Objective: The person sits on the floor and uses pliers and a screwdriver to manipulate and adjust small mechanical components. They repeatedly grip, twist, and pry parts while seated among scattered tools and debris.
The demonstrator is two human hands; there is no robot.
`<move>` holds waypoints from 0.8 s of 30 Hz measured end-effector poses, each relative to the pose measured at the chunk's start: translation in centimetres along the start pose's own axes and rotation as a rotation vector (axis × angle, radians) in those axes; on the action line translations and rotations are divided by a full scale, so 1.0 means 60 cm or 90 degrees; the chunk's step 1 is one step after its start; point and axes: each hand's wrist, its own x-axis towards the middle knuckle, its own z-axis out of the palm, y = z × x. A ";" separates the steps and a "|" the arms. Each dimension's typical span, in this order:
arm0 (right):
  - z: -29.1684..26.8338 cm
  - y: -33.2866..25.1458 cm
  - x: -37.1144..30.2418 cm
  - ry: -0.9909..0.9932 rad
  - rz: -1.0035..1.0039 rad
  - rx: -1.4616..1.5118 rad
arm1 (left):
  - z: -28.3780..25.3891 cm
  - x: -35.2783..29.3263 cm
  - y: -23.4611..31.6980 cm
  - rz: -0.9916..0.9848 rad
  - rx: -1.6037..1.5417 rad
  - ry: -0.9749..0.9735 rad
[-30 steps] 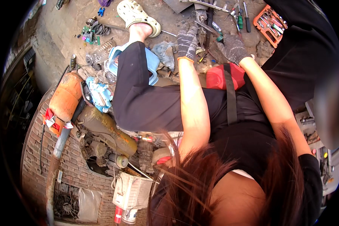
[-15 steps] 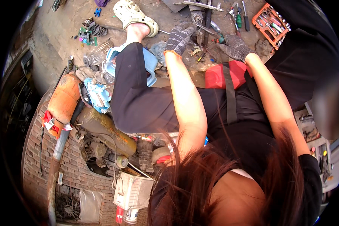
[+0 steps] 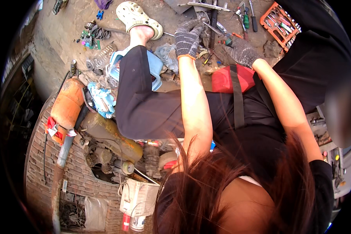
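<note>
My left hand (image 3: 187, 40), in a grey knit glove with an orange cuff, is closed at a grey metal part (image 3: 202, 16) on the ground ahead of me. What its fingers grip is partly hidden. My right hand (image 3: 242, 52), gloved the same way, is closed round a tool that looks like a screwdriver, with a teal and orange handle (image 3: 228, 41). Its metal shaft (image 3: 213, 29) points left and away, toward the metal part beside my left fingers. A dark bar (image 3: 213, 27) lies upright in view between the two hands.
Screwdrivers (image 3: 246, 18) and an orange socket set case (image 3: 279, 25) lie at the far right. A red box-like thing (image 3: 222, 79) is between my legs. A light blue plastic basin (image 3: 156, 70) sits by my left leg; an orange cylinder (image 3: 67, 102) stands left.
My left hand has shifted slightly right and nearer, and its wrist has straightened. My right hand has turned a little, with the tool's shaft tilting; more orange shows near its handle.
</note>
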 end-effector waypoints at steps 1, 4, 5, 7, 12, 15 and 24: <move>0.012 0.012 0.002 0.006 -0.008 0.008 | 0.011 -0.006 0.016 0.005 -0.027 0.014; 0.013 0.014 0.001 -0.078 -0.017 0.078 | 0.025 -0.017 0.031 -0.032 -0.153 0.040; -0.027 -0.025 -0.013 -0.178 -0.006 0.130 | 0.024 -0.018 0.021 -0.069 -0.195 0.041; -0.046 -0.056 -0.031 -0.292 0.077 0.384 | 0.028 -0.016 0.010 -0.114 -0.304 0.027; -0.017 -0.062 -0.037 -0.351 0.238 1.001 | 0.049 -0.008 -0.013 -0.177 -0.609 0.009; -0.019 -0.076 -0.033 -0.358 0.183 0.981 | 0.065 -0.008 -0.021 -0.251 -0.744 0.070; -0.003 -0.072 -0.044 -0.463 0.212 1.148 | 0.056 0.005 -0.033 -0.459 -1.103 0.385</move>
